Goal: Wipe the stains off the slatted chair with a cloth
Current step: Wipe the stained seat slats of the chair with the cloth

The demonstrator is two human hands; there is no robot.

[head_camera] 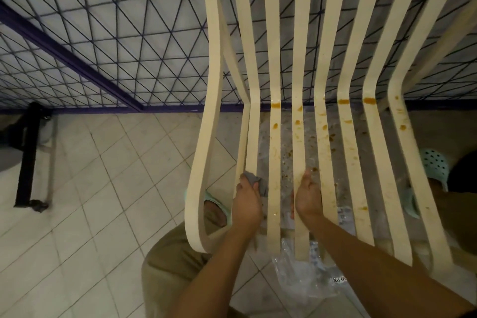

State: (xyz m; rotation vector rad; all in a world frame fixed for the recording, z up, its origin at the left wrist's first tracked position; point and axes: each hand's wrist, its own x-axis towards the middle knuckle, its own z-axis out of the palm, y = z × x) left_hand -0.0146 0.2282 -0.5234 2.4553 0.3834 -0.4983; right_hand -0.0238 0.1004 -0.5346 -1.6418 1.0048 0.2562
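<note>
A cream slatted chair [275, 64] fills the right half of the view, its slats running from the top down toward me. Orange-brown stains [275, 105] spot the slats around the bend between backrest and seat, with more smears on the right-hand slats. My left hand [246, 201] grips a small grey cloth [259, 182] pressed against the leftmost seat slat. My right hand [307, 195] holds the edge of a middle seat slat, its fingers wrapped round it.
A dark metal grid fence [116, 41] stands behind the chair. A clear plastic sheet [302, 279] lies on the tiled floor under the seat. My knee in khaki trousers and teal sandals [436, 162] are beside the chair. A black metal stand [27, 157] is at the left.
</note>
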